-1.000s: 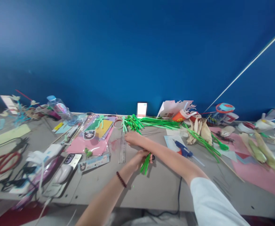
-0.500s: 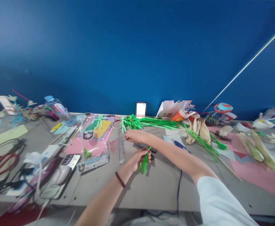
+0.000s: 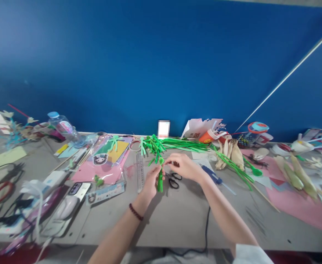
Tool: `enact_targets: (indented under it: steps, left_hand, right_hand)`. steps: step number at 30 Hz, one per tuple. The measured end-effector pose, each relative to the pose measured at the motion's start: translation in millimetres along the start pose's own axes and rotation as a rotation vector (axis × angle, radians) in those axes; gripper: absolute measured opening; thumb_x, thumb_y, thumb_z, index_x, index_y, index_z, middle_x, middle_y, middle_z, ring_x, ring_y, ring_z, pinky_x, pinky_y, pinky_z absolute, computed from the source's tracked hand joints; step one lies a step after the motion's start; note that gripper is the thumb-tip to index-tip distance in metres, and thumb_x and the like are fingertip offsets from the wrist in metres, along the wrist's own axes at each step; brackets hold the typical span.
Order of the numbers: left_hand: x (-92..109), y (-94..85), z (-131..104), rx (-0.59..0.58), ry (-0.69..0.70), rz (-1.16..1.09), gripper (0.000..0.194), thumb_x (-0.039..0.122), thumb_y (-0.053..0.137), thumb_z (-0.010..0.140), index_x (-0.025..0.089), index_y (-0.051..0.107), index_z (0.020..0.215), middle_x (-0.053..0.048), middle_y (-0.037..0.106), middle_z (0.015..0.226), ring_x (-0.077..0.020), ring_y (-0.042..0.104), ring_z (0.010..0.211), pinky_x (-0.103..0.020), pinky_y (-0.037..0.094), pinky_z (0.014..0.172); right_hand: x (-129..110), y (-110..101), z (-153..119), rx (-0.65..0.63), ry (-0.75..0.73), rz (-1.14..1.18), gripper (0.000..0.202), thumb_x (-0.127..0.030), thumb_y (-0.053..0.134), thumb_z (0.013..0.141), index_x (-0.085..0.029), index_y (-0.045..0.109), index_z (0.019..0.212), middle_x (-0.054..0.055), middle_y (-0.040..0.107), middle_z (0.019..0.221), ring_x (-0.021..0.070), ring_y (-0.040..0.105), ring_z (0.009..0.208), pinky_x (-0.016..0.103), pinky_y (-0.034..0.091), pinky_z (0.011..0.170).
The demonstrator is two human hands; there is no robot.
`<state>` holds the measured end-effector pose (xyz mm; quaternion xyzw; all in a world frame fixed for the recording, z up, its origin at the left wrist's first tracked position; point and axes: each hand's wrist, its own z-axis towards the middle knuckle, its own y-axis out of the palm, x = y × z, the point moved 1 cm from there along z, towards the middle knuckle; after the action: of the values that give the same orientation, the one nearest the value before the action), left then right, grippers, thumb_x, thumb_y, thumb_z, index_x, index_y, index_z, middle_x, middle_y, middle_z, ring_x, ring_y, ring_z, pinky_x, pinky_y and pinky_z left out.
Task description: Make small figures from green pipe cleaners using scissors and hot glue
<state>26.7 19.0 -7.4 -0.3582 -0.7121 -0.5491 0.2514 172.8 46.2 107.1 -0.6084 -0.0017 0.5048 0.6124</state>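
Head view of a craft table (image 3: 177, 220) below a blue wall. Both forearms enter from the bottom edge and are cut off there; the sleeve at the lower right is barely in frame. The left border of the picture is smeared, so the red-handled tool and cables there are hard to make out, and a small card at the wall behind the table is blurred out.

The green pipe cleaners (image 3: 160, 175) stand just below the centre of the frame as a short, nearly upright bundle, bright green and fuzzy, with a curled tip at the top. The left hand (image 3: 152, 180), a bead bracelet at its wrist, is closed around the bundle's lower half. The right hand (image 3: 183, 165) sits just to the right, fingers curled inward with the fingertips pinched near the bundle's top; whether they touch it or grip anything cannot be told.

Black scissors (image 3: 173, 179) lie on the table between the hands. A clear ruler (image 3: 140, 172) lies just left of the left hand, and a heap of loose green stems (image 3: 177, 143) stretches along the wall above.
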Motion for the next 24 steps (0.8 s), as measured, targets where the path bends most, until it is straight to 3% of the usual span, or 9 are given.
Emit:
enact_targets:
  steps: [10,15,19,24]
  left_hand:
    - [-1,1.6,1,0.024,0.039,0.031,0.027,0.036,0.076,0.061,0.013,0.068,0.072,-0.001,0.061,0.059,-0.0088,0.052,0.049,-0.020,0.040,0.048]
    - [-1,-2.9,3,-0.013,0.060,0.060,0.024,0.036,0.073,0.065,0.013,0.069,0.070,-0.003,0.062,0.062,-0.0102,0.054,0.051,-0.022,0.041,0.049]
    - [-4,-6.1,5,0.035,0.046,0.070,0.024,0.039,0.071,0.067,0.016,0.070,0.074,-0.004,0.063,0.061,-0.0128,0.053,0.050,-0.025,0.041,0.048]
    - [4,-7.7,7,0.147,0.103,0.109,0.022,0.037,0.067,0.072,0.019,0.072,0.082,-0.005,0.063,0.063,-0.0153,0.053,0.053,-0.027,0.040,0.048]
  right_hand:
    - [20,35,1,0.025,0.199,0.274,0.021,-0.010,0.050,0.074,-0.021,0.056,0.092,-0.002,0.064,0.071,0.0135,0.062,0.067,0.022,0.046,0.060]
    - [24,43,5,0.068,0.298,0.380,0.021,-0.016,0.054,0.074,-0.023,0.049,0.094,-0.005,0.059,0.065,0.0129,0.059,0.053,0.020,0.042,0.044]
    - [29,47,5,0.092,0.290,0.326,0.021,-0.020,0.058,0.074,-0.022,0.050,0.093,-0.007,0.055,0.059,0.0111,0.053,0.045,0.021,0.041,0.047]
    - [35,39,1,0.025,0.309,0.133,0.014,-0.029,0.063,0.073,-0.021,0.059,0.084,-0.002,0.064,0.064,0.0147,0.060,0.060,0.022,0.041,0.056]
